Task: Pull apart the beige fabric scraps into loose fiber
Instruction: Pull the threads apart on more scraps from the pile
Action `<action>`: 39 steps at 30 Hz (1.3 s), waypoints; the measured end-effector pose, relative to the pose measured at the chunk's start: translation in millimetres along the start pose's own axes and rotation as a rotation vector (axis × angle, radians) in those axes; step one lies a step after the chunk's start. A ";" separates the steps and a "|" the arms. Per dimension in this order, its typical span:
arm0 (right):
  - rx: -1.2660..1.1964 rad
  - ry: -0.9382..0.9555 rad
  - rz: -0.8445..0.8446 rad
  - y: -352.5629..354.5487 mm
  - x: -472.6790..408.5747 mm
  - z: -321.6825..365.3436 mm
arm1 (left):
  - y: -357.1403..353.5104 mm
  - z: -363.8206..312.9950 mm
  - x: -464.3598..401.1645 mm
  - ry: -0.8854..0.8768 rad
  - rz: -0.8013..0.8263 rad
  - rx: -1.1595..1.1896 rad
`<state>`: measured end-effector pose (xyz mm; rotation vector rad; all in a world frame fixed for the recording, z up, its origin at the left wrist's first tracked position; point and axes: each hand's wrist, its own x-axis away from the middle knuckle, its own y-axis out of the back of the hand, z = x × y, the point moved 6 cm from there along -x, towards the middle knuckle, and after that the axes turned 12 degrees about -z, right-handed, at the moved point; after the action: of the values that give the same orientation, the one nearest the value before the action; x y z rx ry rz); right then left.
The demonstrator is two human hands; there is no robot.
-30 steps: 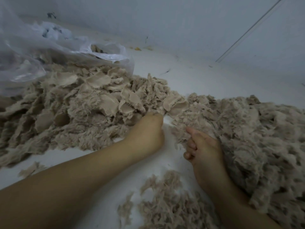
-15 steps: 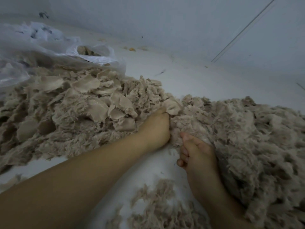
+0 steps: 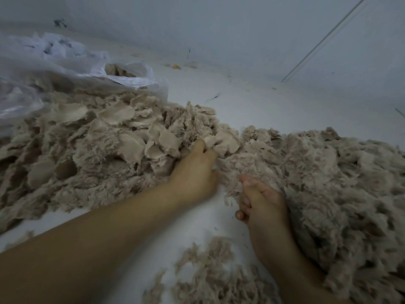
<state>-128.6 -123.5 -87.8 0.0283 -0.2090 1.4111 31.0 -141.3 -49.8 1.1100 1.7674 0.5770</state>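
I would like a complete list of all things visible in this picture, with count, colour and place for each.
fabric scraps: one large heap, beige, left and centre
loose fiber: one large heap, beige, right; a smaller patch at bottom centre
plastic bag: one, clear whitish, upper left, behind the scraps
surface: one, white, under everything
left hand: one, centre, pinches a scrap at the heap's edge
right hand: one, right of centre, fingers curled, against the fiber

The left hand [image 3: 194, 172] reaches forward on a bare, outstretched forearm, fingers curled and pinching at their tips. The right hand [image 3: 262, 204] lies nearer, knuckles up, fingers curled in, thumb extended forward.
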 end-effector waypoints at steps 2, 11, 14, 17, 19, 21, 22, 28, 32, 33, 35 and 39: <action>0.000 0.004 0.001 -0.5 0.5 1.0 | -6.1 -6.1 -3.9 0.022 0.017 0.122; -0.012 -0.020 0.003 -3.2 1.6 4.5 | -20.8 -10.1 -3.9 0.196 -0.016 0.477; -0.037 -0.040 0.038 -5.5 2.0 7.0 | -13.6 -9.8 9.6 0.184 -0.023 0.536; -0.011 -0.041 0.031 -5.6 1.3 7.4 | 0.7 -10.4 19.4 0.178 -0.046 0.625; 0.001 -0.042 0.021 -5.9 1.5 7.8 | 8.3 -14.3 26.6 0.181 -0.051 0.669; -0.012 -0.056 0.014 -6.0 1.7 8.7 | 16.1 -18.7 33.5 0.187 -0.085 0.737; -0.024 -0.066 0.009 -5.7 1.5 9.0 | 19.6 -20.7 36.5 0.186 -0.103 0.767; 0.016 -0.017 0.000 -4.2 2.3 9.4 | 23.3 -20.6 49.5 0.148 -0.213 0.589; 0.001 -0.001 0.032 -6.2 4.0 10.5 | 26.4 -27.7 57.1 0.122 -0.335 0.528; 0.000 0.001 0.046 -6.9 4.4 10.9 | 29.6 -30.3 56.6 0.076 -0.384 0.510; 0.013 0.026 0.088 -9.7 6.8 12.7 | 35.5 -34.9 55.1 -0.012 -0.448 0.470; 0.045 0.072 0.177 -16.9 11.5 16.3 | 33.7 -39.4 57.7 -0.130 -0.392 0.456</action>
<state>-112.4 -117.3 -68.2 -0.0044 -0.1226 1.5900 1.8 -71.4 -33.0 1.0264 1.9830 -0.1417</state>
